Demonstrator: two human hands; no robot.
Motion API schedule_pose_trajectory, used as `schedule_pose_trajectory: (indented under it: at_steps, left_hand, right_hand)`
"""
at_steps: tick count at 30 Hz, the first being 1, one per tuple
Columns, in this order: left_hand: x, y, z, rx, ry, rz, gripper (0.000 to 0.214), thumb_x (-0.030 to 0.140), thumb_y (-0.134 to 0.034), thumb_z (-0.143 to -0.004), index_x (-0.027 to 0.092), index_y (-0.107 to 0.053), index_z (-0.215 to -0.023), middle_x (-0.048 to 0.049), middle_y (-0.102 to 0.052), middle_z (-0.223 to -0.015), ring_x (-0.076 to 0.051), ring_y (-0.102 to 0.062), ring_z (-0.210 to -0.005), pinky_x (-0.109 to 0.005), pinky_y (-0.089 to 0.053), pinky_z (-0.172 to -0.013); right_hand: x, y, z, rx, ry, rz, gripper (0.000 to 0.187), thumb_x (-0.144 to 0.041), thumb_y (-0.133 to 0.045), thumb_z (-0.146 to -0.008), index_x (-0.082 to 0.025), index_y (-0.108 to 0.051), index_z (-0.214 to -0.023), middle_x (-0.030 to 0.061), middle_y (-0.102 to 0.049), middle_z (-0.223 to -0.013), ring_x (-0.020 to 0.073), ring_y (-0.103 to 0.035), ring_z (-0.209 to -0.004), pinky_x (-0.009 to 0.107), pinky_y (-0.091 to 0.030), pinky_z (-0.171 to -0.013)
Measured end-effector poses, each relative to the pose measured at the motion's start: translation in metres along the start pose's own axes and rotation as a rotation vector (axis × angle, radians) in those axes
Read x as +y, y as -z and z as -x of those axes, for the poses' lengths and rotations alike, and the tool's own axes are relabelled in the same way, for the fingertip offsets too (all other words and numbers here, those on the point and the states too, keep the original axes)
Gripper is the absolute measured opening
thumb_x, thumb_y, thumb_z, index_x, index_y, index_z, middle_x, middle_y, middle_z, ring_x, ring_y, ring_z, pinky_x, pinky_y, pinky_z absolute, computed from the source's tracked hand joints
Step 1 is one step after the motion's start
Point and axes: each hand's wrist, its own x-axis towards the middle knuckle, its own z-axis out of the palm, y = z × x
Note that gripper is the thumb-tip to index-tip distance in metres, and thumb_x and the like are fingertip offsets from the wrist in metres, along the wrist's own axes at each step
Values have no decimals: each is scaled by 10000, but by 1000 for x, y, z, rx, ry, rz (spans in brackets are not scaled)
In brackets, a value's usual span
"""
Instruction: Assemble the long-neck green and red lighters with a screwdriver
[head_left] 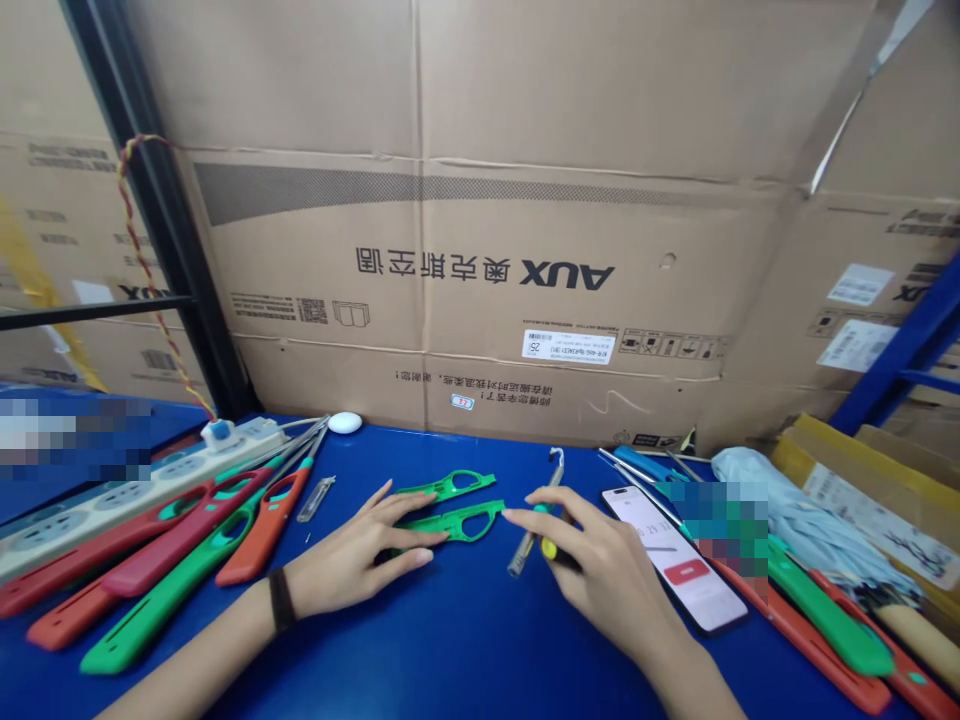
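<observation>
Two green lighter shell halves [480,522] lie side by side on the blue table, with finger-loop openings pointing right. My left hand [375,545] rests flat with fingers spread, its fingertips touching the left ends of both halves. Curled fingers of my right hand [600,560] close around a yellow-and-black handle [550,550], most of it hidden in the palm. Just left of that hand is the lighter's inner assembly [523,553], a clear tube with a teal piece and a thin bent metal end. The index fingertip of my right hand is near the lower shell half.
Several red and green long lighters [172,590] lie at left beside a white power strip [172,470]. A small clear plastic piece [315,498] and a white oval object [345,423] are nearby. At right are a phone [675,560], more lighters [832,610] and a folded umbrella [802,520]. Cardboard [465,330] stands behind.
</observation>
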Motion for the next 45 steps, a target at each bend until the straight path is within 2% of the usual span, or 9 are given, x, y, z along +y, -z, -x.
schedule_pose_trajectory:
  at_steps: [4, 9, 13, 15, 18, 21, 30, 37, 45]
  left_hand:
    - [-1, 6, 2, 60, -6, -48, 346, 429, -405, -952, 420, -473, -1291, -18, -377, -1448, -275, -323, -1342, -616, -141, -1078]
    - [-17, 13, 6, 189, 154, -162, 334, 414, -416, -938, 412, -524, -1255, -15, -453, -1393, -260, -409, -1283, -588, -133, -1093]
    - [-37, 31, 15, 244, 379, -268, 303, 310, -470, -877, 329, -647, -1123, -34, -583, -1246, -267, -510, -1168, -551, -129, -1097]
    - [-48, 44, 22, 247, 536, -296, 298, 276, -463, -851, 271, -679, -1055, -51, -633, -1160, -273, -538, -1118, -508, -238, -1054]
    - [-58, 60, 32, 194, 808, -276, 293, 314, -451, -848, 226, -682, -1006, -70, -684, -1033, -277, -598, -1005, -376, -413, -855]
    - [-59, 62, 36, 139, 949, -267, 281, 365, -473, -847, 188, -688, -886, -93, -706, -901, -303, -627, -913, -359, -410, -753]
    - [-47, 49, 32, 144, 857, -149, 311, 457, -517, -814, 195, -677, -766, -41, -713, -741, -290, -631, -846, -406, -352, -794]
    - [-51, 31, 20, 147, 706, -86, 290, 491, -533, -787, 233, -664, -793, -24, -711, -841, -247, -632, -840, -349, -389, -761]
    - [-39, 11, 5, 266, 498, -122, 293, 492, -514, -829, 238, -660, -816, -15, -687, -813, -241, -614, -850, -537, -230, -1004]
  right_hand:
    - [-13, -10, 0, -150, -6, 10, 579, -13, -512, -726, -386, -601, -1160, 5, -608, -1108, 154, -636, -788, 251, -497, -626]
    - [-23, -22, 0, -307, -65, 1, 495, -32, -562, -737, -349, -648, -1108, 15, -630, -1004, 173, -638, -804, 256, -499, -662]
    - [-21, -31, 0, -390, -131, 17, 463, -44, -574, -739, -314, -662, -1105, 30, -636, -989, 196, -648, -837, 266, -509, -690]
    - [-19, -34, 0, -413, -141, 23, 488, -54, -573, -738, -310, -635, -1149, 34, -628, -1040, 205, -653, -850, 276, -513, -700]
    - [-20, -34, 1, -427, -127, -10, 556, -49, -550, -723, -330, -586, -1201, 26, -591, -1145, 200, -659, -858, 279, -513, -703]
    - [-23, -32, 1, -407, -116, -85, 565, -44, -505, -716, -358, -583, -1178, 2, -572, -1176, 174, -658, -851, 267, -505, -717]
    - [-23, -37, 4, -314, -18, -232, 472, -16, -457, -694, -320, -633, -1010, -33, -618, -1016, 127, -629, -836, 217, -474, -736]
    - [-25, -37, 4, -322, -33, -234, 376, -66, -500, -756, -326, -643, -987, -47, -624, -1014, 126, -628, -861, 213, -457, -747]
    - [-24, -37, 0, -294, -59, -169, 399, -147, -505, -820, -310, -600, -1172, -18, -623, -1214, 182, -619, -1045, 283, -499, -843]
